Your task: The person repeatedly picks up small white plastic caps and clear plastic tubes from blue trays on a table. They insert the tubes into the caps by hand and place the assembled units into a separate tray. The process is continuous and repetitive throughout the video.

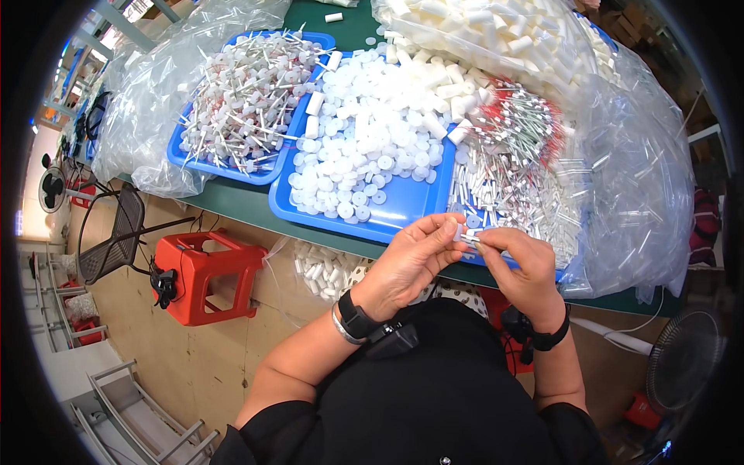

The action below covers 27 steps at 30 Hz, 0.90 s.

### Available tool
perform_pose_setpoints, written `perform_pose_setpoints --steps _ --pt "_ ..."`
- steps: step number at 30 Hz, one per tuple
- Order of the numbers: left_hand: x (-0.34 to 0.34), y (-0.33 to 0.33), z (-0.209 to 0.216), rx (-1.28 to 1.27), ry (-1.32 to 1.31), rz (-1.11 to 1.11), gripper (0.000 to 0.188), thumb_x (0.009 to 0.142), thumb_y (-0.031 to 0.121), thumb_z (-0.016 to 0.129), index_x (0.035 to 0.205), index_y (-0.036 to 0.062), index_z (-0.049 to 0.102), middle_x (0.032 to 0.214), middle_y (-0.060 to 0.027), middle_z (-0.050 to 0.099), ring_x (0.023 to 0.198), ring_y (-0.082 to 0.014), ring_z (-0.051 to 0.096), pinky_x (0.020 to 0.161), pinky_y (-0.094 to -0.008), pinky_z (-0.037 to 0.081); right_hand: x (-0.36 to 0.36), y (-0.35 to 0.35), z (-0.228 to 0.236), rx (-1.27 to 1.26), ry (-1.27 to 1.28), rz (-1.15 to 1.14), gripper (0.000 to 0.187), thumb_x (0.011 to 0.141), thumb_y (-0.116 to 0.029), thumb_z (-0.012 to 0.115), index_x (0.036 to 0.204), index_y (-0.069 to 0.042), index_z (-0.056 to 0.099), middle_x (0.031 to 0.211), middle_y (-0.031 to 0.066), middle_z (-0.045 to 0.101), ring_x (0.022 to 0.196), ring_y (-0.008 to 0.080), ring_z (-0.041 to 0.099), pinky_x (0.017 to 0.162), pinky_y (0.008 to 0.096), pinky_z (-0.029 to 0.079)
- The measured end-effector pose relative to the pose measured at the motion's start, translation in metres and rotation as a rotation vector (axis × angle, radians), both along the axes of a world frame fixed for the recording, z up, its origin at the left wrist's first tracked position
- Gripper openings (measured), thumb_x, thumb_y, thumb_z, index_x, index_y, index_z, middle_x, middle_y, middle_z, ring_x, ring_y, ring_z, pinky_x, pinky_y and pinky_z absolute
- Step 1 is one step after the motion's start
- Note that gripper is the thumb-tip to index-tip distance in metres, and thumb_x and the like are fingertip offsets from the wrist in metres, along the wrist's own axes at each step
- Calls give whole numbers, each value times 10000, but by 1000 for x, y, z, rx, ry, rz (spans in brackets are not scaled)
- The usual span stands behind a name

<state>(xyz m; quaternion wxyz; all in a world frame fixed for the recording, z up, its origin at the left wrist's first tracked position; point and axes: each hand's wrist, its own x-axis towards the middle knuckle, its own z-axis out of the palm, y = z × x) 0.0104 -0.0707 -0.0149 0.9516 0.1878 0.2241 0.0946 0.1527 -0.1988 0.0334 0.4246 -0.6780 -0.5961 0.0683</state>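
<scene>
My left hand (415, 260) and my right hand (521, 262) meet at the table's near edge, fingertips pinched together on a small clear tube piece (469, 236). Just beyond them sits a blue tray (403, 209) heaped with white round caps (364, 147) and short white cylinders. To the right of it lies a pile of thin clear tubes with red ends (519, 155). A second blue tray (232, 167) at the left holds white discs on thin stems (248, 97). Both wrists wear dark bands.
Clear plastic bags of white parts (496, 31) crowd the green table (240, 203) at the back and right. A red stool (205, 275) and a black mesh chair (116, 232) stand on the floor at left. A fan (686, 368) stands at lower right.
</scene>
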Motion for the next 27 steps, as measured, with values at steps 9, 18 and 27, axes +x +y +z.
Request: perform_pose_setpoints --steps 9,18,27 --pt "1 -8 -12 17 -38 -29 326 991 218 599 1212 -21 592 968 -33 662 805 -80 601 764 -219 524 -8 2 -9 -15 -184 -74 165 810 14 701 972 10 670 819 135 697 672 275 686 553 342 528" --pt "3 -7 -10 2 -9 -35 317 989 240 605 1185 -9 605 948 -23 650 764 -81 571 732 -219 507 -12 5 -19 37 -269 -60 264 760 49 691 1022 15 680 822 138 701 688 273 687 593 350 540" --pt "-8 18 -1 209 72 204 317 985 291 607 1153 22 605 904 -31 623 797 -137 622 727 -264 524 22 4 -20 -247 -201 4 118 800 -51 704 910 -8 699 810 142 700 746 306 680 660 397 536"
